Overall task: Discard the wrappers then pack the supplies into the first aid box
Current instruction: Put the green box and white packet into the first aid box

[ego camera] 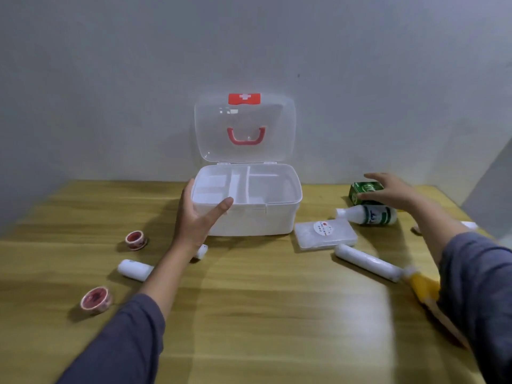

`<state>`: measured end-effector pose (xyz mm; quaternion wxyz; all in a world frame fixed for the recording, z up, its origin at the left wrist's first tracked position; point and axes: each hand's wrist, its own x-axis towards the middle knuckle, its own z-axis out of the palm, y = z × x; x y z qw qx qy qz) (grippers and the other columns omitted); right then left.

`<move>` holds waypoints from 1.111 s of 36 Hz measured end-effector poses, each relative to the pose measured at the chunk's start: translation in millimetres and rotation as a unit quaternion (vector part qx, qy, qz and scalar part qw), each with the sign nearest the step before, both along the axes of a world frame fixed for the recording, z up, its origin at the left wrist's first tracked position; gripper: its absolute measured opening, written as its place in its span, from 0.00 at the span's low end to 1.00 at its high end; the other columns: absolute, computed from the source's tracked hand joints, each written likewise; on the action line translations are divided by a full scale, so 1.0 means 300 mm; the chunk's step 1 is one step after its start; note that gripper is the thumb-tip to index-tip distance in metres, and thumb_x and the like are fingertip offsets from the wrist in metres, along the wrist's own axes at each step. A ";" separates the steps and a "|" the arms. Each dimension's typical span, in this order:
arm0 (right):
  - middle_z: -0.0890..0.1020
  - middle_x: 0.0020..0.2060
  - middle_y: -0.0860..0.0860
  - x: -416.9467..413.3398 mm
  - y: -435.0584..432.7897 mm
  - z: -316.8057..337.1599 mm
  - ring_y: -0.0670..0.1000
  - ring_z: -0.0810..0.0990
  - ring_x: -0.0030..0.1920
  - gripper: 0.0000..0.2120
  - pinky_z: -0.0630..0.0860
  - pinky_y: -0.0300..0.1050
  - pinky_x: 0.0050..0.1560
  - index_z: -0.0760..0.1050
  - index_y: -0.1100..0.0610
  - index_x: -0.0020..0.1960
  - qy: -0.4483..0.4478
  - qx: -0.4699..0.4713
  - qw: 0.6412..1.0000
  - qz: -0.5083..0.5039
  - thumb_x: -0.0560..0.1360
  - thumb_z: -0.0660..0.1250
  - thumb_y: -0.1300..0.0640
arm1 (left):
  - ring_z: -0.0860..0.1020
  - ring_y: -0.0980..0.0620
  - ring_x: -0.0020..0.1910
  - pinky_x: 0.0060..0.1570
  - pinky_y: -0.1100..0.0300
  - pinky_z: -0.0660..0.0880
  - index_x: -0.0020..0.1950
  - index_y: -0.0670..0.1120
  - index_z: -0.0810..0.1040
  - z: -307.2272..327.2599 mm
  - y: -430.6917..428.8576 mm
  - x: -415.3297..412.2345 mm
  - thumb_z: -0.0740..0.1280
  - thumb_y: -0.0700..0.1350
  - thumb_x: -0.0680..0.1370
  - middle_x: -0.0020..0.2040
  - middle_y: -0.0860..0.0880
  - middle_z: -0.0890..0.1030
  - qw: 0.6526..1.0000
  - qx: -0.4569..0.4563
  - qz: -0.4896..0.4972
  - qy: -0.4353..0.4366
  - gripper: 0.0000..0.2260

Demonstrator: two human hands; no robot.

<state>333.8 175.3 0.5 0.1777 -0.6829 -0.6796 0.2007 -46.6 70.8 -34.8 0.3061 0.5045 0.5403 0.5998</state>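
Grey sleeves come in from the bottom corners, over a wooden surface (263,314). At centre, toward 12 o'clock, stands the first aid box (249,217), white, its clear lid (245,128) raised against the wall and showing a red handle and a red cross label. Its inner tray is divided into compartments, all bare.

The left hand (198,217) clasps the box's front left corner, fingers along the side and thumb on the front rim, so that grip is closed on the box. The right hand (393,191) is spread over a green carton (365,192) at 2 o'clock, fingers extended; its grip is open, and whether it touches the carton I cannot tell.

Just in front of the carton lies a white bottle (368,214) on its side, and beside it a flat clear case (325,234). A long white bandage roll (367,261) lies at 4 o'clock, with a blurred yellow packet (424,286) at its near end. At 8 o'clock sit two red tape rolls (96,299) (135,240), well apart, with a short white roll (135,270) between them. Another small white roll (201,252) peeks out beside the left wrist.
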 end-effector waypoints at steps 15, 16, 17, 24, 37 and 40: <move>0.73 0.64 0.56 -0.023 0.040 -0.043 0.60 0.72 0.63 0.31 0.70 0.53 0.59 0.69 0.51 0.67 -0.167 0.081 0.983 0.018 0.70 0.62 0.35 | 0.68 0.51 0.71 0.69 0.46 0.67 0.73 0.54 0.60 -0.022 0.035 0.023 0.75 0.67 0.56 0.71 0.51 0.69 1.000 -0.017 0.022 -0.001 0.49; 0.73 0.63 0.57 -0.034 0.040 -0.047 0.61 0.73 0.62 0.31 0.70 0.53 0.58 0.69 0.51 0.67 -0.167 0.087 0.982 0.015 0.70 0.62 0.35 | 0.67 0.52 0.71 0.70 0.47 0.66 0.73 0.54 0.60 -0.022 0.035 0.024 0.75 0.67 0.56 0.71 0.51 0.69 1.000 -0.018 0.023 -0.001 0.50; 0.73 0.62 0.57 -0.044 0.039 -0.050 0.61 0.73 0.61 0.31 0.71 0.54 0.58 0.69 0.52 0.67 -0.170 0.094 0.981 0.013 0.70 0.61 0.34 | 0.67 0.52 0.71 0.70 0.47 0.66 0.73 0.54 0.59 -0.024 0.037 0.025 0.75 0.68 0.55 0.72 0.51 0.69 1.000 -0.020 0.022 -0.001 0.51; 0.75 0.55 0.58 -0.115 0.025 -0.002 0.60 0.74 0.56 0.30 0.73 0.53 0.51 0.71 0.58 0.63 -0.223 0.204 0.952 0.043 0.71 0.61 0.37 | 0.66 0.52 0.71 0.70 0.47 0.65 0.74 0.55 0.59 -0.018 0.032 0.029 0.75 0.67 0.56 0.72 0.52 0.68 1.000 -0.025 0.012 -0.006 0.51; 0.74 0.55 0.57 -0.392 -0.090 0.189 0.59 0.77 0.50 0.29 0.76 0.55 0.48 0.69 0.55 0.63 -0.078 0.310 0.937 0.142 0.71 0.61 0.36 | 0.65 0.53 0.71 0.71 0.49 0.64 0.73 0.57 0.59 0.006 0.009 0.030 0.74 0.64 0.58 0.72 0.54 0.67 1.000 -0.017 -0.021 -0.012 0.47; 0.74 0.56 0.56 -0.478 -0.087 0.205 0.58 0.76 0.52 0.29 0.76 0.55 0.50 0.69 0.55 0.63 -0.108 0.272 0.939 0.181 0.71 0.61 0.35 | 0.65 0.52 0.71 0.70 0.50 0.65 0.73 0.56 0.59 0.016 0.004 0.027 0.76 0.63 0.59 0.71 0.54 0.68 0.999 -0.017 -0.032 -0.009 0.47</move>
